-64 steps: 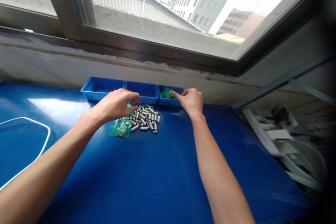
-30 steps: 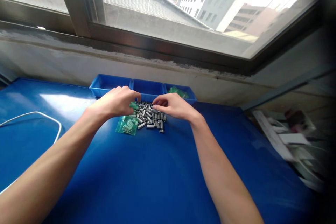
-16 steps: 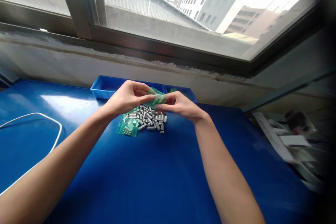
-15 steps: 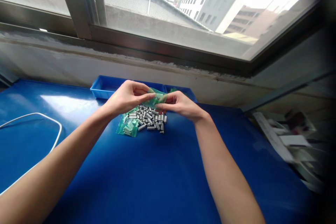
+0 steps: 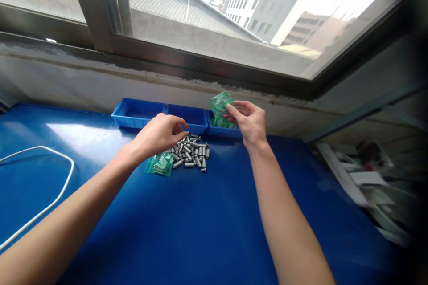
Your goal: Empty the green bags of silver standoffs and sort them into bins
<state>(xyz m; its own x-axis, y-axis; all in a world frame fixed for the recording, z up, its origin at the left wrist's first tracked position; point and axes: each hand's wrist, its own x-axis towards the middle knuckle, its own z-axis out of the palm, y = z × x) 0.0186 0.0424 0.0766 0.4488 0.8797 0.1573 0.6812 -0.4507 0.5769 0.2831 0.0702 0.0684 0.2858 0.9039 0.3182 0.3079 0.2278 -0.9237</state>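
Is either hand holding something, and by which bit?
The right hand pinches a green bag near its lower right edge. Whether the left hand holds anything, I cannot tell.

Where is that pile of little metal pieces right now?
In the head view, the pile of metal pieces lies on the blue table, just left of centre, in front of the middle blue bin and beside the left hand.

Below centre, small silver-grey metal cylinders (image 5: 189,152) look shiny; above it, a square green plastic bag (image 5: 219,103) is glossy. The flat blue tabletop (image 5: 194,222), perhaps painted, gleams.
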